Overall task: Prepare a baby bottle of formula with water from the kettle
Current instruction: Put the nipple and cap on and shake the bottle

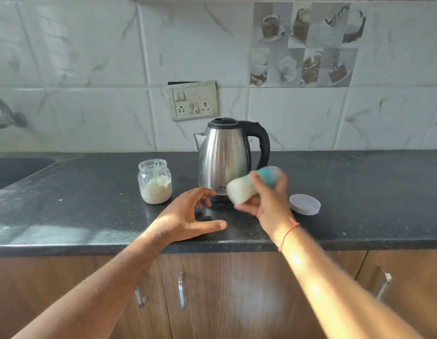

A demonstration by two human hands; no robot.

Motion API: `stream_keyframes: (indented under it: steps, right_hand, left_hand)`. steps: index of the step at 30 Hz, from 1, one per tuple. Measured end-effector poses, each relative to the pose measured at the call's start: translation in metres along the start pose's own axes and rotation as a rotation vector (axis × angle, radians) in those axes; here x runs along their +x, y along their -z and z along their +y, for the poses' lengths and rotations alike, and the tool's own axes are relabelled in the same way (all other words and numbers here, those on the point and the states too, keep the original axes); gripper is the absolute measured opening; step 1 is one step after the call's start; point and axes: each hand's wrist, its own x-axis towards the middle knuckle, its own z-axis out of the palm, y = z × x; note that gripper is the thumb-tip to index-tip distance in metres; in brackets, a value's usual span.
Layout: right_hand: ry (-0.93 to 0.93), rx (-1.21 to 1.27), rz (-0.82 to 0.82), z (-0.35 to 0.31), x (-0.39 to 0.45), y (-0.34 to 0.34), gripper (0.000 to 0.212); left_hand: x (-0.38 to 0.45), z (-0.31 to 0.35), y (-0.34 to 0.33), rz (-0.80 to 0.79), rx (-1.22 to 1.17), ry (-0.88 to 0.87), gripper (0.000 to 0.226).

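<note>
Head view: right hand [266, 199] grips the baby bottle [253, 185], tilted almost on its side, blurred, above the desk [359, 196] in front of the kettle [227, 160]. Bottle looks milky white, teal at the top end. Left hand [188, 216] spread loose, holding nothing, over the desk near the kettle base. Open formula jar [155, 183] with scoop [155, 176] inside stands left of kettle. Grey lid [304, 204] lies flat to the right.
</note>
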Motion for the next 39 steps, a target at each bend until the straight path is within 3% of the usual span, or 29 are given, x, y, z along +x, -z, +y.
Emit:
stream_keyframes:
  steps: [1,2,6,10,11,14,16,18,19,21,23,26,27,31,32,35,36,39]
  right_hand:
    - [-0.041,-0.110,-0.112,0.005,-0.002,0.001,0.065]
    - [-0.046,-0.136,-0.120,0.005,-0.003,-0.001,0.065]
    - [0.055,0.327,0.265,0.005,0.012,0.006,0.067]
    - [-0.039,-0.130,-0.103,0.008,0.001,0.000,0.065]
    - [-0.028,-0.113,-0.058,0.007,0.003,-0.002,0.066]
    - [0.084,0.276,0.255,0.008,0.014,0.006,0.069]
    - [0.029,0.142,0.154,0.001,0.007,0.000,0.063]
    - [-0.044,-0.107,-0.110,0.008,0.000,-0.001,0.057]
    - [-0.036,-0.139,-0.099,0.006,-0.001,-0.003,0.057]
    - [0.038,0.156,0.147,0.004,0.005,0.000,0.061]
    - [0.050,0.318,0.227,0.003,0.012,0.006,0.067]
    - [-0.045,-0.110,-0.138,0.005,-0.001,0.002,0.064]
    - [-0.045,-0.160,-0.158,0.005,-0.003,0.001,0.065]
    - [0.103,0.292,0.255,0.002,0.008,0.007,0.061]
    - [0.084,0.258,0.209,-0.001,0.006,0.005,0.058]
    - [-0.047,-0.145,-0.164,0.006,-0.001,0.001,0.058]
    - [-0.039,-0.157,-0.139,0.004,0.000,-0.001,0.059]
    - [0.031,0.293,0.170,0.005,0.015,0.011,0.062]
  left_hand:
    - [0.000,0.001,0.000,0.001,0.001,0.000,0.089]
    - [0.000,0.001,0.000,0.007,0.007,-0.003,0.088]
    - [-0.002,0.002,0.000,0.000,0.028,-0.003,0.098]
    - [0.000,0.000,-0.001,0.016,0.014,-0.017,0.090]
    - [-0.001,-0.001,-0.001,0.020,0.014,-0.015,0.089]
    - [-0.002,0.001,-0.002,0.015,0.022,-0.003,0.091]
    - [-0.001,0.000,-0.001,0.018,0.016,-0.003,0.088]
    - [-0.001,0.000,-0.002,0.015,0.017,-0.009,0.084]
    - [-0.001,0.000,-0.001,0.019,0.021,-0.011,0.086]
    - [-0.002,0.002,0.000,0.011,0.021,0.001,0.097]
    - [-0.002,0.002,0.000,0.011,0.027,0.002,0.101]
    - [-0.002,0.000,-0.001,0.011,0.013,-0.002,0.091]
    - [-0.002,0.001,-0.001,0.017,0.013,-0.006,0.090]
    - [-0.004,0.003,0.000,0.011,0.021,0.004,0.097]
    - [-0.003,0.002,0.000,0.013,0.018,0.003,0.098]
    - [-0.003,0.002,-0.001,0.011,0.008,-0.004,0.095]
    - [-0.003,0.002,0.000,0.017,0.009,-0.005,0.096]
    - [-0.003,0.004,0.000,0.011,0.023,0.001,0.101]
